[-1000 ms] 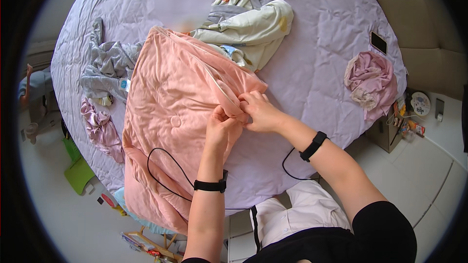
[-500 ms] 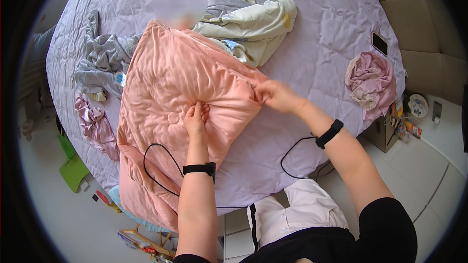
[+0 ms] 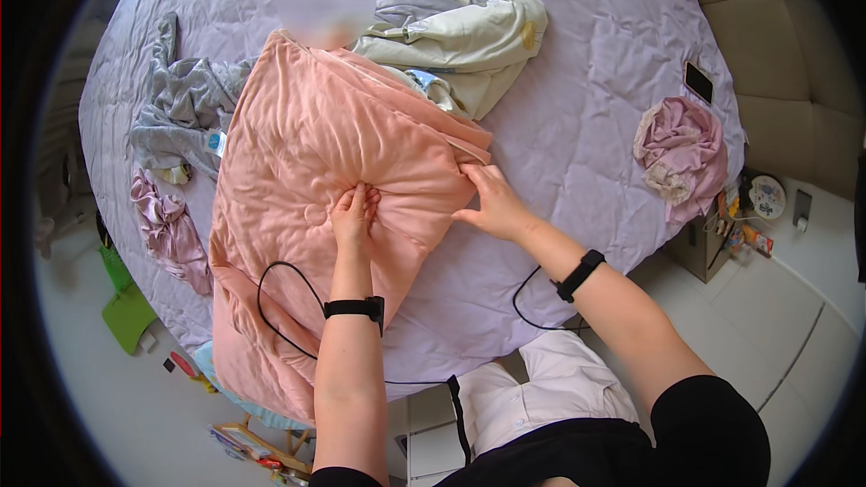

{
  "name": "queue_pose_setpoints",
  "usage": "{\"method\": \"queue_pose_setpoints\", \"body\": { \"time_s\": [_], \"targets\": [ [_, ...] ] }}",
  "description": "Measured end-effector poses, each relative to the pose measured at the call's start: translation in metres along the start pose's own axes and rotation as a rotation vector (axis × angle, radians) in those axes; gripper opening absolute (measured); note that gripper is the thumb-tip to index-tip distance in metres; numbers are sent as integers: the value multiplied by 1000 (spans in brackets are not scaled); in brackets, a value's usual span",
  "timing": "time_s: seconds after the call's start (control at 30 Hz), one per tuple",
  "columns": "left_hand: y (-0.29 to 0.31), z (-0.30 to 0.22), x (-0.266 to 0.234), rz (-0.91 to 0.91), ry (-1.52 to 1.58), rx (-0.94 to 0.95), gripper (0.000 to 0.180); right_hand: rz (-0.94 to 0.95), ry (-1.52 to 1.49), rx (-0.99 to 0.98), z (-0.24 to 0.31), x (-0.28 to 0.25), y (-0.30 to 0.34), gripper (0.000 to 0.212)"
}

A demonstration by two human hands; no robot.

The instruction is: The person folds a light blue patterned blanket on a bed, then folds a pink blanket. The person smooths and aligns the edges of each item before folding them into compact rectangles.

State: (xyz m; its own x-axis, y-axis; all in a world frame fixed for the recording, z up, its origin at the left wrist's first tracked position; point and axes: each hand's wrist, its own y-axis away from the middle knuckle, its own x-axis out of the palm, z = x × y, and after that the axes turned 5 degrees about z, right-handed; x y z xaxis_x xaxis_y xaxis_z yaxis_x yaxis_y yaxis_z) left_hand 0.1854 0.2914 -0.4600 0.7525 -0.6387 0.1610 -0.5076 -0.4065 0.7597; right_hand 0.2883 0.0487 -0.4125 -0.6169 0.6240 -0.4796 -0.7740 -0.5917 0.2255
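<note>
A salmon-pink quilt (image 3: 298, 144) lies over the near left part of the bed, its cloth drawn into creases around my left hand (image 3: 354, 215). That hand pinches a fold of the quilt near its middle. At the quilt's right edge, my right hand (image 3: 498, 206) has its thumb apart from its fingers. Its fingertips touch the pink cloth, but it does not close on it. Layered folds of the quilt's edge show just beyond those fingertips. A thin black cable loops over the quilt beside my left wrist.
The lilac bedspread (image 3: 577, 162) covers the round bed. A pale green patterned cloth (image 3: 487, 41) lies beyond the quilt, grey clothing (image 3: 185, 95) and a pinkish satin garment (image 3: 171, 225) to its left. Rightward are a bunched pink cloth (image 3: 683, 153) and a phone (image 3: 698, 83). A blurred patch hides the far middle.
My right hand has let go of the quilt's right edge, its fingers opening and its thumb spreading. The raised edge has settled. My left hand keeps its pinch.
</note>
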Motion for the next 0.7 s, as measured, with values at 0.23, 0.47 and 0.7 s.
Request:
{"method": "queue_pose_setpoints", "body": {
  "time_s": [0.23, 0.47, 0.7],
  "targets": [
    [4, 3, -13, 80, -38, 5, 19, 799, 313, -73, -1, -21, -16, 38],
    [11, -9, 2, 85, -80, 2, 25, 264, 443, -8, -6, -59, -27, 21],
    [17, -8, 8, 85, -146, 13, 26, -105, 251, 554, -29, -27, -15, 24]
  ]
}}
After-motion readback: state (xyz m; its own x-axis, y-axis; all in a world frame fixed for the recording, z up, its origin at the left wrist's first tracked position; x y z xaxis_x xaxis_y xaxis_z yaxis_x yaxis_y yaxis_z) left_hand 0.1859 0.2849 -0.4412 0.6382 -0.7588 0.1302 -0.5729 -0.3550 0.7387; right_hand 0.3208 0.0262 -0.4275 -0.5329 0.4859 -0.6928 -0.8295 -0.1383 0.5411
